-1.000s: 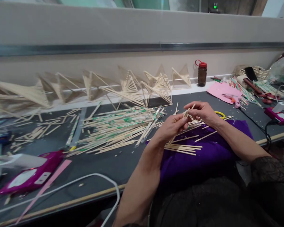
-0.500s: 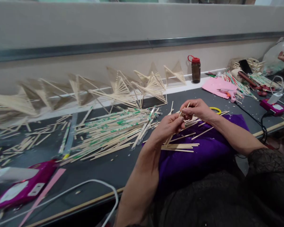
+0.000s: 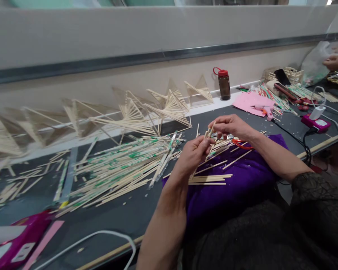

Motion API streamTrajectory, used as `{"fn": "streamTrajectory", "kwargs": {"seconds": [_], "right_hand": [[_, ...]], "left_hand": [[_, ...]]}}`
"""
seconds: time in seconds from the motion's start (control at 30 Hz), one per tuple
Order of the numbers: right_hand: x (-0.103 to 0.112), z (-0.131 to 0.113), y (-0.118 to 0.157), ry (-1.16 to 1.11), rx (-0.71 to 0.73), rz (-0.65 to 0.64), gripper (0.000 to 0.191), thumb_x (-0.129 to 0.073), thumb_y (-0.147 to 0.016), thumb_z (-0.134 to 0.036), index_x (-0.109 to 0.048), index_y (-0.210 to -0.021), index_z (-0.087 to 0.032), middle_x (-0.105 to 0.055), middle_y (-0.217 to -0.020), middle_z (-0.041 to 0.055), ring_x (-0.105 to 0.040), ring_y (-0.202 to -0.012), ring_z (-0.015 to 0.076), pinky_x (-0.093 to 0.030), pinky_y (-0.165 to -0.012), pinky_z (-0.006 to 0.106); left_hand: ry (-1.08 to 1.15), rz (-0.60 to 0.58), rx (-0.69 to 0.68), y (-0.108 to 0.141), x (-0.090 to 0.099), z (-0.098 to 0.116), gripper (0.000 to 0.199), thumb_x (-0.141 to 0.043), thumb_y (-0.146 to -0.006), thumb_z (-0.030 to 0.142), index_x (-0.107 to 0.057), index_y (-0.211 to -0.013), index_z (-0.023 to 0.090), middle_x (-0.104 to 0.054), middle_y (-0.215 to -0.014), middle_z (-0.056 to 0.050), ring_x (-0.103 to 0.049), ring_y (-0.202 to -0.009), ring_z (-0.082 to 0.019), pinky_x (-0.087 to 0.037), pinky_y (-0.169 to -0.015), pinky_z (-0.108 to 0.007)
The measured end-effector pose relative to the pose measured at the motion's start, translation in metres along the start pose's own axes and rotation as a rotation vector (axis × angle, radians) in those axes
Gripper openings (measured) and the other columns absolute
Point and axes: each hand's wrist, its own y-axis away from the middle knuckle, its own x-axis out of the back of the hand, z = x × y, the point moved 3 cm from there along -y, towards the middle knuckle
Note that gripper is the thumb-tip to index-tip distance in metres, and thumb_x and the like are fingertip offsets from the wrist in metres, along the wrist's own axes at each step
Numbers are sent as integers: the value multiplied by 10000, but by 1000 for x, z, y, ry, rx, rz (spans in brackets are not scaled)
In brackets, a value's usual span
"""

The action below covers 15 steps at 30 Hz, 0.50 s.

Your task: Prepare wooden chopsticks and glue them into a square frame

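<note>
My left hand (image 3: 197,150) is closed around a few thin wooden chopsticks (image 3: 206,134), their ends showing above the thumb. Just right of it, my right hand (image 3: 231,126) pinches the top of a slanting chopstick (image 3: 213,129) between thumb and fingertips. Beneath both hands, a purple cloth (image 3: 242,183) covers my lap and the table edge, with several loose chopsticks (image 3: 210,179) lying on it. Under my right wrist are scissors with a red handle (image 3: 242,144), partly hidden.
Green-printed wrapped chopsticks (image 3: 124,161) lie heaped to the left. Fan-shaped stick structures (image 3: 171,108) line the wall beside a red-capped bottle (image 3: 224,84). A pink glue gun (image 3: 266,111) rests on pink sheet; magenta power boxes (image 3: 315,123) trail cords. Another person's hands (image 3: 336,62) hold a plastic bag.
My right hand has drawn slightly apart from the left, its fingers more spread. The scissors' red handle now shows. The view has turned right, bringing more of the other person's hands into sight.
</note>
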Motion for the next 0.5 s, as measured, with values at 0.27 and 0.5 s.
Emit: {"fn": "streamTrajectory", "kwargs": {"seconds": [0.27, 0.5], "right_hand": [[60, 26, 39, 1175, -193, -169, 309, -612, -763, -340, -687, -1028, -200, -672, -1015, 78, -614, -854, 197, -382, -664, 263], [55, 32, 36, 1360, -271, -289, 672, -623, -731, -314, -442, -1372, -227, -641, -1157, 116, -613, -949, 257, -403, -671, 299]], "left_hand": [[244, 99, 46, -4, 11, -1, 190, -661, -776, 333, -630, -762, 146, -414, -488, 64, -257, -357, -19, -171, -340, -144], [223, 162, 24, -6, 14, -6, 215, -675, -768, 360, -638, -751, 149, -417, -493, 61, -269, -357, -13, -175, -339, -139]]}}
